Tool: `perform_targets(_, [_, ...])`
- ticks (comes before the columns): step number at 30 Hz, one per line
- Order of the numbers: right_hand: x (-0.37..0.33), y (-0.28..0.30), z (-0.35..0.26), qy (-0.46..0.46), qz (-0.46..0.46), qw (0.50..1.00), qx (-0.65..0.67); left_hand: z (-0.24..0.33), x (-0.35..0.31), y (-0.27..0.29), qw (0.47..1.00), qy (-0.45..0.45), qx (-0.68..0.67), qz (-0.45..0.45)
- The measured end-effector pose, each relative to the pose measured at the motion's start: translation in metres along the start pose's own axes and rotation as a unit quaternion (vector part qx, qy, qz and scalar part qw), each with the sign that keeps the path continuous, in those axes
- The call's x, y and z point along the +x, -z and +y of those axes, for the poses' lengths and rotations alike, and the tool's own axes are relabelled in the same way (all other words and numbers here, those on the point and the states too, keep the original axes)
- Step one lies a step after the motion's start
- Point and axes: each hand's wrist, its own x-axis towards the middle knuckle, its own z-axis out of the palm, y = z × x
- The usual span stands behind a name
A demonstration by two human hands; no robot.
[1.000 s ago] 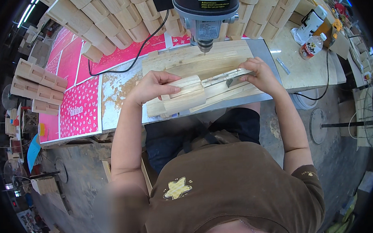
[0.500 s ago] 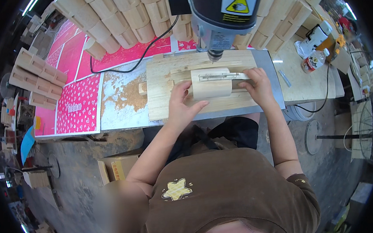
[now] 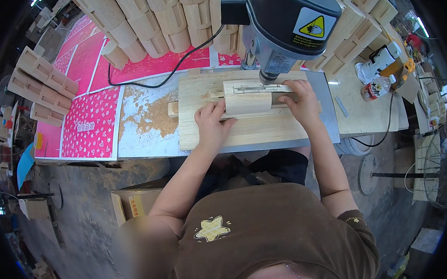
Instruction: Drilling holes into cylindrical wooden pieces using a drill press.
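— Where are your hands right now?

— Both are down on the curved wooden piece (image 3: 248, 102), which sits on the wooden jig board (image 3: 243, 131) right under the drill press head (image 3: 285, 22). My left hand (image 3: 211, 124) lies flat with its fingers spread over the piece's near left corner. My right hand (image 3: 300, 101) presses on its right end, fingers curled over the edge. Neither pinches anything; they just hold the piece down.

— Which step is that, would you say?

— I judge it as seating the piece against the metal slotted plate (image 3: 259, 88) so it lines up below the spindle (the bit itself is hidden behind the housing, so I can't tell if it touches the wood). The next move, I think, calls for a steady hold so the piece doesn't slide, with fingers kept clear of the spindle line.

— Any containers about?

— A cardboard box (image 3: 136, 202) stands on the floor, near and to the left; I can't see what is in it. Far right on the side bench there is a bottle (image 3: 377, 87) lying by a white hand tool (image 3: 378, 60); its contents I can't make out. The stacked wooden pieces (image 3: 146, 22) at the far side are loose, in no bin.
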Motion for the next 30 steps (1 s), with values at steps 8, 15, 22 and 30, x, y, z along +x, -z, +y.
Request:
perform_targets(8, [0.072, 0.080, -0.015, 0.014, 0.225, 0.934, 0.278, -0.004, 0.003, 0.012, 0.998, -0.016, -0.005, -0.056])
perform_targets(15, [0.148, 0.106, -0.068, -0.014, 0.105, 0.965, 0.241, -0.011, 0.003, 0.008, 0.998, -0.027, 0.001, -0.058])
perform_targets(22, [0.040, 0.114, -0.079, 0.003, 0.173, 0.985, 0.001, -0.005, 0.010, 0.004, 0.997, -0.036, -0.003, -0.068])
perform_targets(30, [-0.009, 0.020, -0.038, 0.075, 0.238, 0.966, 0.070, -0.015, 0.002, 0.012, 0.997, -0.039, -0.035, -0.063])
